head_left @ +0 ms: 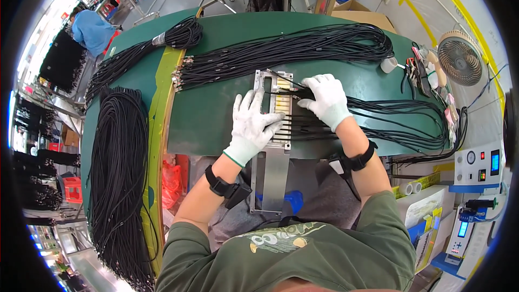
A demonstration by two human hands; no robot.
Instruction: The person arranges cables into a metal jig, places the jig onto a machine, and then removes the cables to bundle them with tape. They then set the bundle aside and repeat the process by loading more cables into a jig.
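A metal fixture with a row of slots lies across the front edge of the green table, and several black cables run into its slots from the right. My left hand, in a white glove, rests on the fixture with fingers stretched and apart, its thumb reaching over the slot row. At the fixture's right side my right hand, also gloved, is closed on black cables near their ends. Its fingers partly hide them. Their lengths trail right across the table in a loop.
Behind the fixture lies a long cable bundle. Another tied bundle and a large cable pile are to the left. Pliers and a fan stand at the right, above control boxes. A person in blue is far left.
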